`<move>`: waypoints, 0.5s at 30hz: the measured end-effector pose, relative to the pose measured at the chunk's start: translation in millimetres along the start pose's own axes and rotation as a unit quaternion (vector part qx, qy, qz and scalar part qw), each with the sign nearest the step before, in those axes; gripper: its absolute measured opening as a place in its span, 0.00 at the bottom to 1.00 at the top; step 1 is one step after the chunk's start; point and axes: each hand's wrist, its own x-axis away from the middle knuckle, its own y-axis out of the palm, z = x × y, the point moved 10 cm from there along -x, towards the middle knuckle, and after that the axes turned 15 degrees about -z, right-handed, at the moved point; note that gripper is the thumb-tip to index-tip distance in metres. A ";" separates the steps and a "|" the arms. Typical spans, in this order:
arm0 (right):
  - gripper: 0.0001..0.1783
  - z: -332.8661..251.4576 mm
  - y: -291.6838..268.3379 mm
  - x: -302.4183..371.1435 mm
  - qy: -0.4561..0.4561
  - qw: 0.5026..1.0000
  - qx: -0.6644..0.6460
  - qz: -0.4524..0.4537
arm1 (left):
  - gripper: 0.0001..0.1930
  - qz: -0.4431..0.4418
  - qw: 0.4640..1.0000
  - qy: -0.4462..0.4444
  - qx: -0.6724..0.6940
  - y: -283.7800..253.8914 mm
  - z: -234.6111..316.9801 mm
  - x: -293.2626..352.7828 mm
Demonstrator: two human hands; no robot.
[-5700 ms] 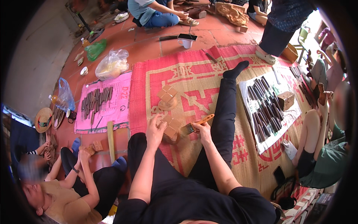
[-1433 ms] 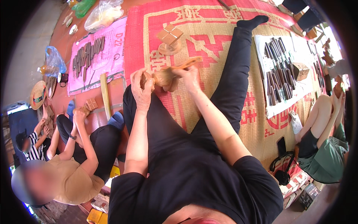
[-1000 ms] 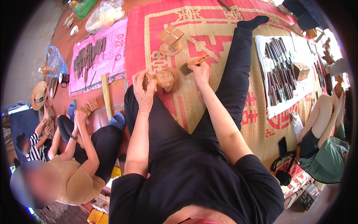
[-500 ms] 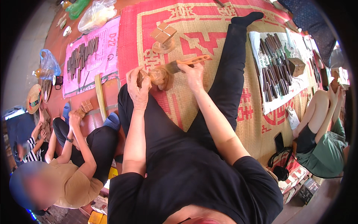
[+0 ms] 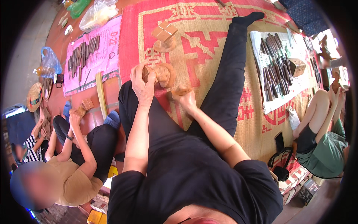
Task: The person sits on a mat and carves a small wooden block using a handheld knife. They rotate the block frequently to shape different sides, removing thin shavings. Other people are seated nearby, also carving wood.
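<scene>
Wooden carving (image 5: 161, 73) gripped left, apparently beside right hand (image 5: 185, 100).

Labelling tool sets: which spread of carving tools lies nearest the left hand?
The row on the pink sheet, left of the left hand. The other spread, on the white sheet, lies beyond the outstretched leg.

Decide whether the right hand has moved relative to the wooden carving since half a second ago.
Yes: the right hand has dropped below the wooden carving, nearer the body.

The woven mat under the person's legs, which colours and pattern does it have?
The woven mat is straw yellow with red borders and angular red motifs, seen best in the head view.
</scene>
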 end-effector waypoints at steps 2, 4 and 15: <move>0.12 -18.8 -5.7 -7.1 0.007 0.999 -0.026 -0.030 | 0.20 -0.005 1.000 0.000 -0.008 0.8 -0.1 0.5; 0.12 -24.6 -32.1 -27.7 -0.043 0.996 -0.069 0.026 | 0.20 -0.003 1.000 0.002 -0.008 2.0 2.6 -3.5; 0.10 -29.5 -25.5 -9.4 -0.119 0.984 -0.090 0.099 | 0.20 0.000 1.000 0.005 0.008 0.0 -0.4 1.3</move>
